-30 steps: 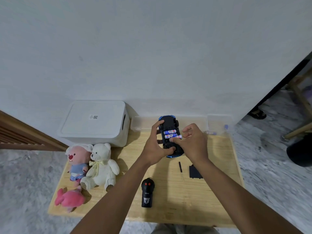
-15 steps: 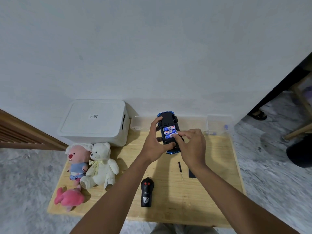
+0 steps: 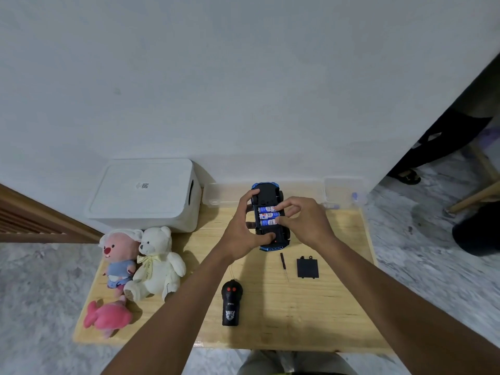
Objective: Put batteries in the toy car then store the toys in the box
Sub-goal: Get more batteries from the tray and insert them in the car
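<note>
All three batteries (image 3: 268,215) now seated; left grip (image 3: 243,236) clasps toy car (image 3: 267,194), right grip (image 3: 305,223) pinches batteries. Cover (image 3: 307,267), 4 o'clock, likely next.

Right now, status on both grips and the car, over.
Left grip holds toy car, underside up. Right grip fingertips on three seated batteries. Cover and screwdriver lie loose nearby; nothing blocking.

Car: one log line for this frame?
car upside down | left grip holds car | right grip pinches batteries | cover on table
</note>
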A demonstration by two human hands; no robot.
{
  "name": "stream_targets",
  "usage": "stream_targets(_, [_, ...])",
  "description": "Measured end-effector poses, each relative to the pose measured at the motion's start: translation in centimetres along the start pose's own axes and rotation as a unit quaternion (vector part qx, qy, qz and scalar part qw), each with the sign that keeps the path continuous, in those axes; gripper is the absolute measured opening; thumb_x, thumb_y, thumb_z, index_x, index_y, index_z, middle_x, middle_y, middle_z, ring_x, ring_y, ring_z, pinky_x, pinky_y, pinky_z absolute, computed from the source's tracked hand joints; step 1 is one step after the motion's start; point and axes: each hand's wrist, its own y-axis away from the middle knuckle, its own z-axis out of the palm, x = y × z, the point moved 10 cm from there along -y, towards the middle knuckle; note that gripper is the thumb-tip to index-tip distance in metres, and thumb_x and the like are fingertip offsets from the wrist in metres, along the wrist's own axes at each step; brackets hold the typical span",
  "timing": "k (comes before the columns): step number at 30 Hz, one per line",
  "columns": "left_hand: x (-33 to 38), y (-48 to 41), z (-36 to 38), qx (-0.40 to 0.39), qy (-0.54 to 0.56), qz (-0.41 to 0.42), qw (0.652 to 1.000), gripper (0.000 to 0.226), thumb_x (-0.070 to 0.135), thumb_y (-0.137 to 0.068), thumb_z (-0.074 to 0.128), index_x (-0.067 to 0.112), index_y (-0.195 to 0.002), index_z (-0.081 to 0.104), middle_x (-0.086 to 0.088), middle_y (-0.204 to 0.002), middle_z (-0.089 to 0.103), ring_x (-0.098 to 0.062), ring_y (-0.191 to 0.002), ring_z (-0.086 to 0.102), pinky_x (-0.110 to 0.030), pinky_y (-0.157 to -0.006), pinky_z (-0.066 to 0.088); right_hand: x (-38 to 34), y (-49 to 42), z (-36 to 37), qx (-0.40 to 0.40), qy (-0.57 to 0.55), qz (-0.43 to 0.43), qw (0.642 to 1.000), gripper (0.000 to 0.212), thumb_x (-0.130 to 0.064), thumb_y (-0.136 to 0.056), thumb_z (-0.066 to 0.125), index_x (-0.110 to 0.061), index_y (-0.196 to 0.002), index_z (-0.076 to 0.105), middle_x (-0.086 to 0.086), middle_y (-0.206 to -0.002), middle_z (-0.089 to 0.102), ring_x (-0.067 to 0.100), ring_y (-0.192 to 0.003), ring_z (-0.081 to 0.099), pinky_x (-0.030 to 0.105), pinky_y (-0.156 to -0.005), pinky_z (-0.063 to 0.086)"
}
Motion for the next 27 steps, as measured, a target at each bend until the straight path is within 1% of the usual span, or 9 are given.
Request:
stream_targets(3, [-0.4,0.0,0.6,-0.019,-0.005,-0.011,1.000,0.107,0.000,-0.074,0.086,0.049,-0.150,0.029,0.003,-0.142,0.048,-0.024,-0.118,0.063,-0.043,-0.096,0.060,0.3,0.3,-0.1,-0.013,0.005,-0.017,1.000,0.017,-0.023,-0.086,0.079,-0.032,-0.100,0.077,-0.004,-0.089,0.070,0.008,-0.086,0.066,0.018,-0.065,0.047])
stream_targets(7, [-1.6,-0.1,0.8,-0.023,-0.013,-0.035,0.999,0.106,0.005,-0.074,0.086,0.050,-0.150,0.027,0.003,-0.144,0.046,-0.017,-0.124,0.058,-0.042,-0.102,0.056,3.0,1.1,-1.1,-0.011,0.003,-0.028,1.000,0.020,-0.020,-0.095,0.062,-0.035,-0.105,0.070,-0.008,-0.094,0.070,0.010,-0.082,0.070,0.026,-0.068,0.055])
stream_targets(9, [-2.6,0.0,0.9,-0.024,-0.015,-0.047,0.998,0.106,0.005,-0.075,0.086,0.051,-0.150,0.027,0.002,-0.145,0.046,-0.010,-0.124,0.056,-0.041,-0.103,0.055,6.5,1.9,-0.5,-0.072,0.098,-0.026,0.992,0.026,-0.019,-0.092,0.064,-0.040,-0.108,0.064,-0.012,-0.101,0.067,0.016,-0.090,0.066,0.032,-0.076,0.056])
stream_targets(11, [-3.6,0.3,1.1,-0.026,-0.014,-0.063,0.998,0.106,0.001,-0.076,0.085,0.050,-0.150,0.028,0.001,-0.146,0.046,-0.007,-0.120,0.057,-0.041,-0.101,0.056,10.5,3.3,1.1,-0.166,0.219,-0.016,0.961,0.038,-0.022,-0.087,0.070,-0.040,-0.119,0.061,-0.012,-0.112,0.060,0.018,-0.104,0.060,0.039,-0.086,0.055])
stream_targets(13, [-4.5,0.6,1.5,-0.030,-0.013,-0.076,0.997,0.106,-0.001,-0.077,0.085,0.050,-0.150,0.028,0.001,-0.145,0.046,-0.009,-0.117,0.060,-0.044,-0.100,0.057,13.5,4.6,1.9,-0.198,0.270,0.000,0.942,0.051,-0.026,-0.081,0.076,-0.035,-0.128,0.058,-0.008,-0.123,0.054,0.019,-0.115,0.054,0.042,-0.090,0.053])
stream_targets(16, [-5.5,0.9,1.9,-0.032,-0.012,-0.089,0.995,0.107,-0.003,-0.076,0.085,0.048,-0.151,0.029,-0.001,-0.142,0.047,-0.019,-0.114,0.064,-0.046,-0.097,0.059,15.3,5.5,2.5,-0.181,0.280,-0.009,0.943,0.060,-0.026,-0.078,0.078,-0.031,-0.133,0.055,-0.004,-0.130,0.050,0.022,-0.119,0.051,0.040,-0.090,0.052])
stream_targets(19, [-6.1,0.9,2.3,-0.034,-0.012,-0.088,0.995,0.106,-0.004,-0.076,0.085,0.046,-0.151,0.029,-0.002,-0.141,0.048,-0.021,-0.117,0.064,-0.042,-0.095,0.060,15.9,5.6,2.6,-0.150,0.292,-0.016,0.944,0.059,-0.032,-0.081,0.075,-0.031,-0.136,0.053,-0.005,-0.133,0.050,0.022,-0.120,0.049,0.035,-0.090,0.049])
stream_targets(22, [-6.6,0.9,2.7,-0.036,-0.016,-0.085,0.996,0.107,-0.005,-0.075,0.085,0.044,-0.152,0.029,-0.002,-0.141,0.050,-0.016,-0.129,0.056,-0.034,-0.095,0.059,15.7,5.4,2.8,-0.130,0.326,-0.043,0.935,0.055,-0.038,-0.079,0.075,-0.029,-0.130,0.057,-0.004,-0.127,0.054,0.024,-0.113,0.051,0.037,-0.089,0.050])
stream_targets(27, [-7.1,1.0,3.3,-0.039,-0.028,-0.085,0.995,0.107,-0.004,-0.074,0.085,0.045,-0.151,0.029,0.003,-0.142,0.051,-0.006,-0.133,0.050,-0.028,-0.096,0.057,15.8,5.6,3.2,-0.131,0.328,-0.060,0.934,0.053,-0.039,-0.077,0.073,-0.026,-0.126,0.060,-0.003,-0.121,0.058,0.025,-0.108,0.055,0.039,-0.086,0.051])
